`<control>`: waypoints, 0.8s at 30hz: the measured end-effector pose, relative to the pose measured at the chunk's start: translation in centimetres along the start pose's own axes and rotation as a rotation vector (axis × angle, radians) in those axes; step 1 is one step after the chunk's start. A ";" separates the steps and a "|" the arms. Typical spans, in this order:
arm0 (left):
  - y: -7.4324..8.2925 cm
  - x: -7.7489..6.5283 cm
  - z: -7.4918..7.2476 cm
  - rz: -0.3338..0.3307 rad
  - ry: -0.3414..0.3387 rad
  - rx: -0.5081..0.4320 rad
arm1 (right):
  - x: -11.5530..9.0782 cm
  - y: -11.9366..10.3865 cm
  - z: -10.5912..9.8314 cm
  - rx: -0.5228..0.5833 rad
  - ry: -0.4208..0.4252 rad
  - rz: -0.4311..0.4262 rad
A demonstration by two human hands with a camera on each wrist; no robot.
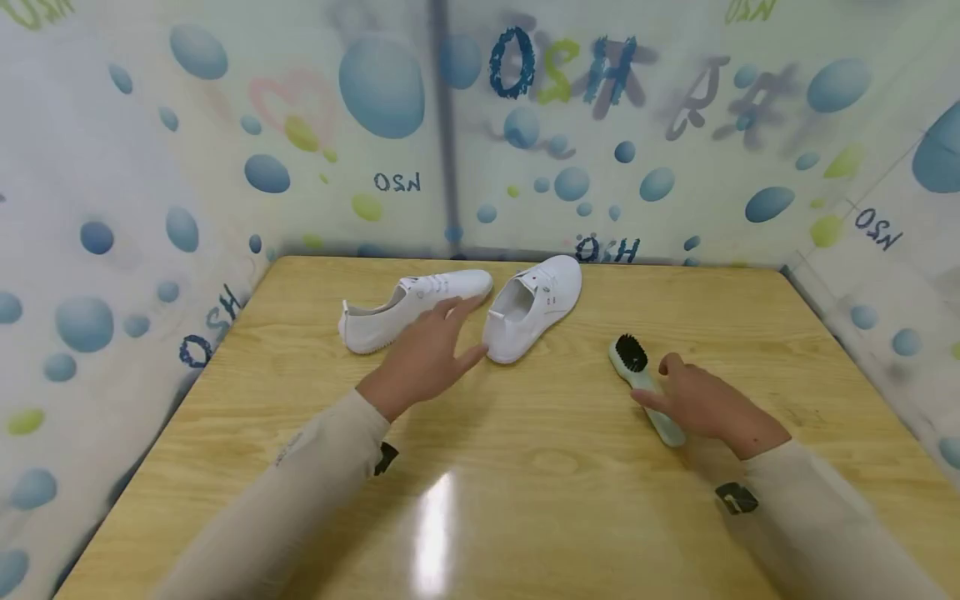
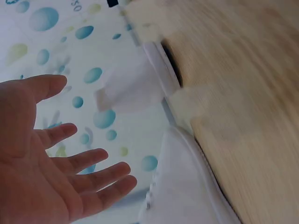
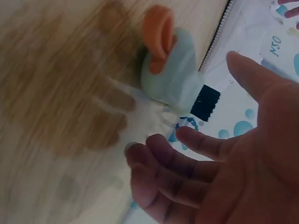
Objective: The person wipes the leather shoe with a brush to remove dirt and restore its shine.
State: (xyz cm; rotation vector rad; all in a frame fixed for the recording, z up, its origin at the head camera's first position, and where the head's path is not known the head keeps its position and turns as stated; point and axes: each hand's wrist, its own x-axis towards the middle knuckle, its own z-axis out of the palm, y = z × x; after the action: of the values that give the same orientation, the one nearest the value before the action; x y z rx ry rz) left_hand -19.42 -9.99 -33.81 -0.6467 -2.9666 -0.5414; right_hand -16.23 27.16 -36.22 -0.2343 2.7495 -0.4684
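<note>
Two white lace-up shoes stand toward the back of the table, the left shoe [image 1: 367, 332] lying sideways and the right shoe [image 1: 517, 340] angled away. My left hand [image 1: 420, 362] reaches over the left shoe with fingers spread, its thumb tip overlapping the right shoe's heel in the head view. In the left wrist view that hand [image 2: 51, 177] holds nothing. A pale green brush [image 1: 666, 427] with black bristles [image 1: 632, 353] lies at the right. Over its handle hovers my right hand [image 1: 701, 400], fingers loosely bent. The right wrist view shows an orange loop [image 3: 156, 35] on the brush.
The wooden table [image 1: 540, 483] meets a patterned curtain-like wall [image 1: 315, 200] along its back edge, with similar walls at both sides. Dark wrist devices show under both sleeves [image 1: 322, 458].
</note>
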 end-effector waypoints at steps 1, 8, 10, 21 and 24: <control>0.4 0.6 0.2 0.011 -0.010 -0.012 | 0.2 0.1 0.1 -0.004 -0.014 -0.005; 2.0 3.9 2.5 0.019 -0.100 -0.011 | 1.4 0.5 1.0 0.033 -0.004 -0.066; 2.1 4.5 3.1 0.024 -0.105 0.007 | 1.6 0.4 1.0 0.038 -0.004 -0.073; 1.8 5.4 4.0 0.077 -0.044 0.079 | 1.9 -0.1 0.8 0.054 0.010 -0.055; 1.4 4.9 4.2 0.071 -0.040 0.072 | 1.9 -0.4 0.9 0.083 0.017 -0.045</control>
State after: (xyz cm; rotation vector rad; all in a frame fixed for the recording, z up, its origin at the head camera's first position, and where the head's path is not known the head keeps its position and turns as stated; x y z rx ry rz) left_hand -23.24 -5.36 -36.62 -0.7615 -2.9700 -0.4189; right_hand -17.65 26.08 -37.43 -0.2734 2.7387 -0.5976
